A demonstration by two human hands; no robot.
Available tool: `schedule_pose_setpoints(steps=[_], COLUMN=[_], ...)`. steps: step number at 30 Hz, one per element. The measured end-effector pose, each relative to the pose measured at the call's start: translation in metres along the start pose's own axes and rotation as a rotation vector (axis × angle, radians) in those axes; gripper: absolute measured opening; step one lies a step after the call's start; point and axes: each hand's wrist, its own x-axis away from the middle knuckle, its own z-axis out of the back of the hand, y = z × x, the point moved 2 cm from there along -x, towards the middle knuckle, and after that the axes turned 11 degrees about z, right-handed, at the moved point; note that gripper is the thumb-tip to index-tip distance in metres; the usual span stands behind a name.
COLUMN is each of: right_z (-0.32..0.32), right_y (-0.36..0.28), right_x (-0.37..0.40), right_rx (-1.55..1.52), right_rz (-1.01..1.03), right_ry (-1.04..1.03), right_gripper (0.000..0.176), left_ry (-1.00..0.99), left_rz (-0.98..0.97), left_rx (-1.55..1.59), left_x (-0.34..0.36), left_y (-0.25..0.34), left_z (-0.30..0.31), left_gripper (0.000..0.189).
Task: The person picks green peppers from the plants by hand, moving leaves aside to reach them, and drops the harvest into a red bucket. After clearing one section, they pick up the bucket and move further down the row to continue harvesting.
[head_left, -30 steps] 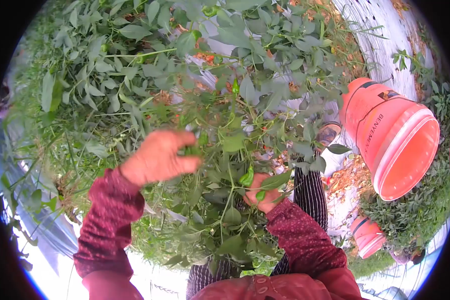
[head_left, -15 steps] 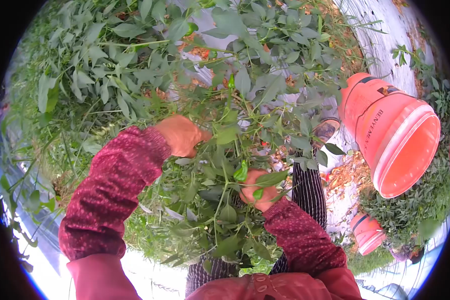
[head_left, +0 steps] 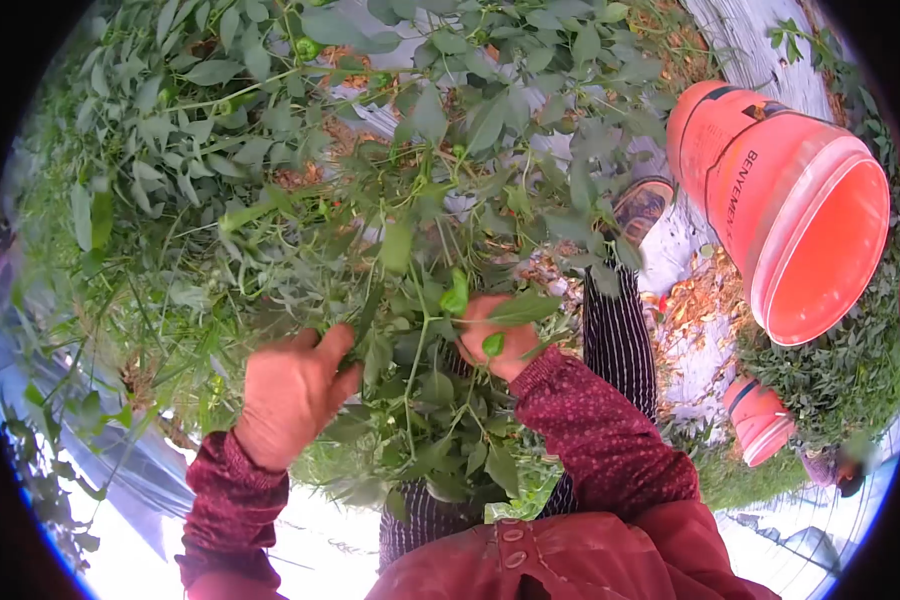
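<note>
Both hands are in among the leaves of a low plant [head_left: 440, 387], the left hand [head_left: 295, 395] back toward the body and the right hand [head_left: 495, 335] a little farther out. Thumb and forefinger of the left hand stand loosely parted beside the leaves, with nothing seen between them, though its palm is hidden. The right hand has its fingers curled by the stems; whether they close on anything cannot be told. A green pepper [head_left: 455, 293] sits just beside its knuckles, on the side facing the left hand, its long axis running roughly away from the body. So the right hand is much the nearer, and from the left hand the pepper lies to the right and farther out. A smaller green piece [head_left: 492, 345], pepper or leaf, shows against the right hand. Past the striped trouser leg [head_left: 618, 350] is a shoe [head_left: 642, 210]; beyond the right arm, a large orange bucket [head_left: 760, 175] turns its mouth outward, with a smaller-looking bucket [head_left: 755, 410] farther off.
</note>
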Motion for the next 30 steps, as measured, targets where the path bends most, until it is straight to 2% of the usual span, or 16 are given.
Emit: schedule_pose_setpoints(steps=[3,4,6,7,9,10,12,13,14,16,17,20,22,24,28,30], right_z=[-0.005,-0.003,0.0,-0.004,-0.014,-0.015,-0.014,-0.015,-0.014,-0.01,-0.011,-0.022,-0.015,-0.017,-0.016,-0.016], right_y=[0.0,0.002,0.009,0.003,-0.012,-0.013,-0.01,-0.007,-0.004,-0.004,-0.012,-0.031,-0.024,-0.029,-0.025,-0.025], right_x=[-0.005,-0.005,-0.007,-0.008,-0.007,-0.006,-0.003,-0.003,-0.001,0.002,-0.002,-0.01,-0.01,-0.013,-0.016,-0.017], right_rx=[1.151,1.151,0.873,0.87,1.252,1.249,0.844,1.011,1.01,0.414,0.808,1.13,1.035,0.947,1.184,1.194], right_rz=[0.4,0.403,0.382,0.391,0.457,0.459,0.293,0.481,0.488,0.22,0.27,0.07,0.066,0.155,0.089,0.092], right_ry=[-0.248,-0.243,-0.195,-0.19,-0.183,-0.173,-0.05,-0.047,-0.042,0.043,-0.038,-0.226,-0.274,-0.426,-0.419,-0.42], right_gripper=[0.01,0.01,0.009,0.009,0.009,0.009,0.009,0.008,0.008,0.01,0.013,0.016,0.019,0.023,0.034,0.033], left_ry=[0.379,0.381,0.001,0.004,-0.361,-0.365,-0.561,-0.581,-0.578,-0.781,-0.775,-0.525,-0.431,-0.178,-0.287,0.027], left_rz=[0.016,0.011,0.034,0.03,-0.017,-0.022,-0.013,-0.031,-0.034,0.062,0.037,-0.197,-0.251,-0.336,-0.498,-0.656], left_rx=[0.496,0.492,1.319,1.311,1.184,1.176,1.056,0.97,0.963,0.865,0.806,0.771,0.764,0.451,0.772,0.761], left_x=[-0.005,-0.014,-0.033,-0.043,-0.062,-0.065,-0.069,-0.072,-0.074,-0.078,-0.078,-0.064,-0.044,-0.03,-0.018,-0.025], left_y=[0.004,0.01,0.025,0.029,0.04,0.046,0.057,0.06,0.062,0.069,0.071,0.082,0.093,0.105,0.122,0.139], left_z=[0.016,0.026,0.044,0.041,0.019,0.02,0.017,0.014,0.017,0.021,0.025,0.03,0.039,0.052,0.049,0.062], left_gripper=[0.027,0.027,0.025,0.025,0.025,0.025,0.023,0.022,0.022,0.021,0.022,0.026,0.028,0.029,0.03,0.033])
